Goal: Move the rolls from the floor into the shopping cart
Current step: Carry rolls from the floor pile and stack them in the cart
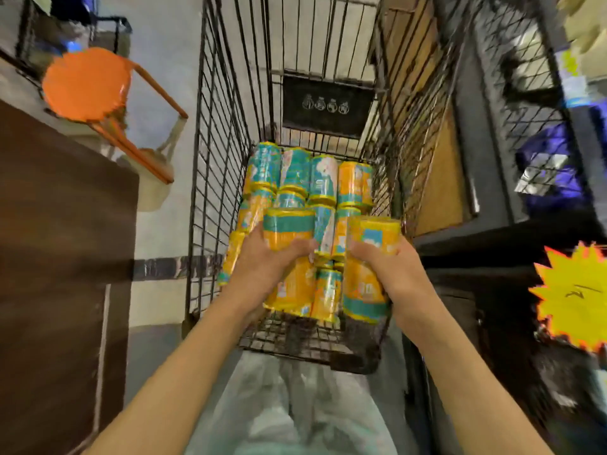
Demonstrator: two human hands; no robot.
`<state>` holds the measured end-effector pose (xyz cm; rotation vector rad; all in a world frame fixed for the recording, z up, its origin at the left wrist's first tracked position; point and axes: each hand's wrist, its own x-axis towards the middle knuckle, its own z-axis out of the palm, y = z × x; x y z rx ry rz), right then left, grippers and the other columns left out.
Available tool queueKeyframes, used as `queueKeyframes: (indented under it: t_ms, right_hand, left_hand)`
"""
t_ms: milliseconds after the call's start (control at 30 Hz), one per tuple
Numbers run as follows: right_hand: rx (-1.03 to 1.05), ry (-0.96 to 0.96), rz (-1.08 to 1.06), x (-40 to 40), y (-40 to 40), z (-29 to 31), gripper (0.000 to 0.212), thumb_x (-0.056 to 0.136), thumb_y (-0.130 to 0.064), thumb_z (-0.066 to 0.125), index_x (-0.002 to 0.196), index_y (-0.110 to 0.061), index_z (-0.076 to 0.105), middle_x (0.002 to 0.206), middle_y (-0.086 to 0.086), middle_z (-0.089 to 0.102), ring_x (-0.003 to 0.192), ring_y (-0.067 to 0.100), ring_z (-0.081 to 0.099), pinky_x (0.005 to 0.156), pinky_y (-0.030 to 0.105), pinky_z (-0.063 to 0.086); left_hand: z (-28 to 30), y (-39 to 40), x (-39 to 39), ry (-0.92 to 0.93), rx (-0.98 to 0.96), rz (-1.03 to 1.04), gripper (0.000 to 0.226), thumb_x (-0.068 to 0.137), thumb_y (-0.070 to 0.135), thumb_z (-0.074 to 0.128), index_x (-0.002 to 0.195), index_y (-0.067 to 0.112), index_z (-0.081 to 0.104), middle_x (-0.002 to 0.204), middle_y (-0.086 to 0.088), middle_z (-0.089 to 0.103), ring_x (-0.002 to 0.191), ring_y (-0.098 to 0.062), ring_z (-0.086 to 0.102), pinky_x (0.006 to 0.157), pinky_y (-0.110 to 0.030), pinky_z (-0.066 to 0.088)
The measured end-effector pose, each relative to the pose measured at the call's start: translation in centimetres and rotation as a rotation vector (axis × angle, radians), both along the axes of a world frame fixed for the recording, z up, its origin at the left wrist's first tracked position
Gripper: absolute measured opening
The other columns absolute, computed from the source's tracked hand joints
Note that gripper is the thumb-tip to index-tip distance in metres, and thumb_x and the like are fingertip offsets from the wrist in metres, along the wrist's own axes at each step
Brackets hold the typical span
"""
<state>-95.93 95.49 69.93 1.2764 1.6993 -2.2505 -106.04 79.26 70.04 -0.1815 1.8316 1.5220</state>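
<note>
Left hand (262, 261) and right hand (391, 267) each grip a yellow-teal wrapped roll (289, 224); lower both, probably flat, onto the near stack in the black wire cart (223, 152).

1. The orange and teal plastic-wrapped rolls (308, 182) lay packed side by side in rows on the bottom of the black wire shopping cart (216, 133).
2. Two more such rolls were above the pile: one (289, 228) at the left, one (371, 267) at the right.
</note>
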Motion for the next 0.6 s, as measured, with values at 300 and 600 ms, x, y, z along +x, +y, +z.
queueKeyframes:
  t_ms: [300, 600]
  right_hand:
    - [-0.065, -0.157, -0.063, 1.8, -1.6, -9.0, 0.03, 0.084, -0.017, 0.08, 0.111, -0.025, 0.069, 0.106, 0.0, 0.079, 0.098, 0.024, 0.076, 0.09, 0.056, 0.059]
    - [-0.07, -0.239, -0.044, 2.7, -1.6, -12.0, 0.042, 0.085, -0.023, 0.079, 0.124, -0.024, 0.064, 0.11, -0.003, 0.078, 0.099, 0.018, 0.076, 0.087, 0.045, 0.06]
  left_hand:
    - [-10.2, -1.2, 1.1, -0.055, -0.135, -0.105, 0.027, 0.079, 0.014, 0.084, 0.1, 0.025, 0.071, 0.097, 0.006, 0.079, 0.093, -0.015, 0.075, 0.088, -0.043, 0.06]
    - [-14.7, -1.2, 1.6, -0.072, -0.214, -0.176, 0.038, 0.077, 0.025, 0.086, 0.109, 0.027, 0.066, 0.093, 0.013, 0.077, 0.085, -0.001, 0.073, 0.068, -0.018, 0.056]
